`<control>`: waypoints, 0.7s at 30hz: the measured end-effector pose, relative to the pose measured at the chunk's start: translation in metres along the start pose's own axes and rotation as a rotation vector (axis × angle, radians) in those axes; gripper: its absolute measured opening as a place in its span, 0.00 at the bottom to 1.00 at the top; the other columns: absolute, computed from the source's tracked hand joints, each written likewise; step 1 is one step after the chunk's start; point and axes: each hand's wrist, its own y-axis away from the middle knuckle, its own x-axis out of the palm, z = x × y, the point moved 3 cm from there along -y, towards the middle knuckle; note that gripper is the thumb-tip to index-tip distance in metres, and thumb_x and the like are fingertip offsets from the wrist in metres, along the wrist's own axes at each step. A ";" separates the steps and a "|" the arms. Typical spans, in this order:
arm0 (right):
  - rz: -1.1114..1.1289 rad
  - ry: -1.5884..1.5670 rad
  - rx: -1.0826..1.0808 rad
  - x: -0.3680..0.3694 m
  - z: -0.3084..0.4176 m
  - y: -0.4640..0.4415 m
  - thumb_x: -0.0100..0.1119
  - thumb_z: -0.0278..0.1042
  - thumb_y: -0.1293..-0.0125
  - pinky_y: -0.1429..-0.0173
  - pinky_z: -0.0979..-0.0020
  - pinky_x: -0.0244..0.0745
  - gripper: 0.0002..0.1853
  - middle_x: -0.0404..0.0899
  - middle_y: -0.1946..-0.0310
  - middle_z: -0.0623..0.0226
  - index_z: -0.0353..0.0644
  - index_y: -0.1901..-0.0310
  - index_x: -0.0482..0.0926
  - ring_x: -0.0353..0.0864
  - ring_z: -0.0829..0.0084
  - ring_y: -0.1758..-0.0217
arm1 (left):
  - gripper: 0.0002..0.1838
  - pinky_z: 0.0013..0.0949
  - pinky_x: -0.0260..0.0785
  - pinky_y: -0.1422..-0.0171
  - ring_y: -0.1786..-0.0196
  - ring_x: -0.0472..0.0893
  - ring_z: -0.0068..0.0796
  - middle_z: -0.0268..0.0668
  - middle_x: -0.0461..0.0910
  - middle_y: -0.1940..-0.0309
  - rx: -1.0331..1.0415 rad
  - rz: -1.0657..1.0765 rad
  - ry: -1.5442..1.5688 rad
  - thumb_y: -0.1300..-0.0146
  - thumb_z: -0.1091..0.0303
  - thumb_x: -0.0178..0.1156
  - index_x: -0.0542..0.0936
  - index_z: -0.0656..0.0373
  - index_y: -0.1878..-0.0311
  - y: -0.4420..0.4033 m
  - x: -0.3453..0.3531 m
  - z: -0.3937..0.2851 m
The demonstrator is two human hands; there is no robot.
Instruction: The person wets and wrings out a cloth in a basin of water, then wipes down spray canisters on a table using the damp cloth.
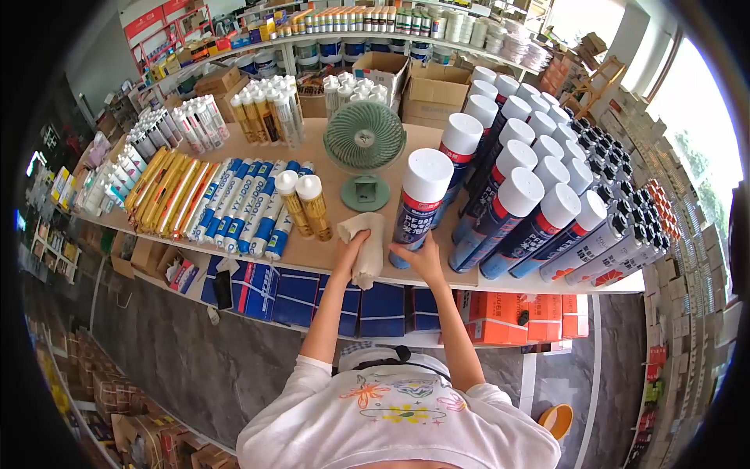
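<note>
My left hand point(351, 252) is closed on a folded beige cloth point(370, 254) near the front edge of the table. The fingers of my right hand point(422, 259) wrap round the lower part of a dark blue foam spray can point(414, 215) with a white cap, which stands upright. Right behind it stands another white-capped can point(461, 139). A green desk fan point(364, 137) is just beyond the cloth. To the left of the cloth are two gold cartridges with white caps point(312, 207).
Rows of white-capped cans point(519, 195) and grey cans with black tops point(609, 242) fill the table's right side. Blue-white sealant tubes point(254, 207) and gold tubes point(168, 195) lie at left. Cardboard boxes point(439, 90) stand behind; orange boxes point(500, 319) sit below the tabletop.
</note>
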 end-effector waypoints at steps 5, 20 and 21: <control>-0.004 -0.005 0.033 0.002 -0.007 0.001 0.78 0.45 0.55 0.46 0.63 0.75 0.48 0.80 0.52 0.49 0.32 0.37 0.62 0.82 0.60 0.48 | 0.24 0.30 0.74 0.55 0.59 0.81 0.29 0.37 0.81 0.62 0.185 0.016 -0.361 0.42 0.64 0.66 0.74 0.64 0.45 -0.019 -0.010 -0.004; 0.019 -0.047 -0.011 0.010 -0.034 0.021 0.75 0.37 0.50 0.46 0.61 0.75 0.46 0.79 0.51 0.47 0.31 0.34 0.57 0.81 0.55 0.47 | 0.48 0.48 0.55 0.29 0.33 0.63 0.55 0.57 0.63 0.37 0.890 0.020 -0.854 0.47 0.60 0.71 0.53 0.71 0.31 0.073 0.069 -0.058; 0.017 0.000 -0.074 0.010 -0.037 0.020 0.75 0.36 0.49 0.46 0.61 0.75 0.45 0.79 0.51 0.47 0.31 0.34 0.57 0.81 0.55 0.48 | 0.50 0.47 0.54 0.28 0.31 0.61 0.52 0.56 0.61 0.35 0.863 0.104 -0.836 0.47 0.59 0.71 0.50 0.70 0.30 0.077 0.079 -0.064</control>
